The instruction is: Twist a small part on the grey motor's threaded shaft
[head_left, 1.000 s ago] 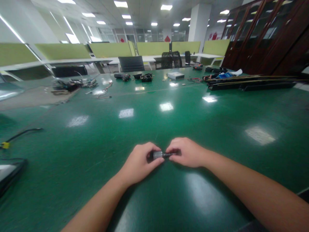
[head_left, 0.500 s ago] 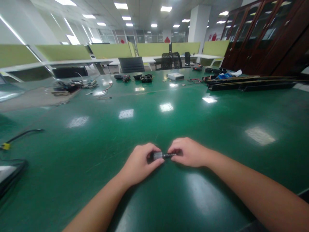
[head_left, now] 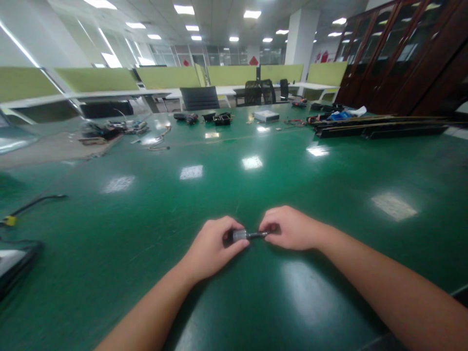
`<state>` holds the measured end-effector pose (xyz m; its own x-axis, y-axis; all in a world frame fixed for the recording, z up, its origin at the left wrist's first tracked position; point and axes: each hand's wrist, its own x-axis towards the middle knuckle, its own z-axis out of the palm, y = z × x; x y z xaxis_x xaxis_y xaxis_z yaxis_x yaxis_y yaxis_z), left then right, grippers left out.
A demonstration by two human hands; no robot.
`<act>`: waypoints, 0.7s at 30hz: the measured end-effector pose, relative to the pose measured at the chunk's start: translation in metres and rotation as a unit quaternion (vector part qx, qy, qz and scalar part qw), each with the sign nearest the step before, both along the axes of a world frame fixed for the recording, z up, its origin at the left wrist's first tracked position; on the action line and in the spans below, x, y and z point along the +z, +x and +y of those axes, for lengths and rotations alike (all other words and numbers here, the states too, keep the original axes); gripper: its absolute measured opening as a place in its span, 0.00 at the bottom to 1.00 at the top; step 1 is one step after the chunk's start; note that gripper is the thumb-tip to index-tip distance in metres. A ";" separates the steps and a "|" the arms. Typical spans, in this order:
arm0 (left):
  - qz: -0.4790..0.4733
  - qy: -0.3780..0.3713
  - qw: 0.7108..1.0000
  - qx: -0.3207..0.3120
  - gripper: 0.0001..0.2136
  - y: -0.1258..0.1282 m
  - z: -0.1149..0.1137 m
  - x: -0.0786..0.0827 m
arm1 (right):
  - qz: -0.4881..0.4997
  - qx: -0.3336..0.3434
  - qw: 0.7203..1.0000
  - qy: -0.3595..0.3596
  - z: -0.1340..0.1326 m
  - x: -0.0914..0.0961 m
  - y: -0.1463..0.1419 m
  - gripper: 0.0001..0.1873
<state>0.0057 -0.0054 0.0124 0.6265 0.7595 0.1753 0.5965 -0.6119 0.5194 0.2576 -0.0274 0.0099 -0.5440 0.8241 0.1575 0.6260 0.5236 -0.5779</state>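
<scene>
Just above the green tabletop, my left hand (head_left: 214, 243) is closed round the thick dark end of what looks like a short screwdriver (head_left: 240, 235). A grey band shows between thumb and forefinger, and a thin dark shaft points right. My right hand (head_left: 292, 228) pinches the far tip of that shaft between thumb and fingertips. The tool lies nearly level between both hands. Its left end is hidden in my left palm, and whether the tip is a separate bit I cannot tell.
A black cable with a yellow tag (head_left: 10, 221) and a black-edged item (head_left: 18, 263) lie at the left. Farther back are electronic parts (head_left: 113, 129), a power tool (head_left: 185, 117), a white box (head_left: 266, 115) and long black strips (head_left: 380, 127).
My right hand has slid slightly right and up along the shaft, so more of it shows between the hands. My left hand has stayed in place.
</scene>
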 end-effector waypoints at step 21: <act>0.008 -0.012 1.000 0.004 0.11 -0.002 0.000 -0.004 | 0.012 -0.035 0.995 -0.093 0.006 0.001 0.016 0.09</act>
<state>0.0038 -0.0049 0.0084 0.6221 0.7688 0.1480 0.6099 -0.5945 0.5240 0.2733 -0.0217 0.0106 -0.4820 0.8761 0.0105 0.6416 0.3610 -0.6767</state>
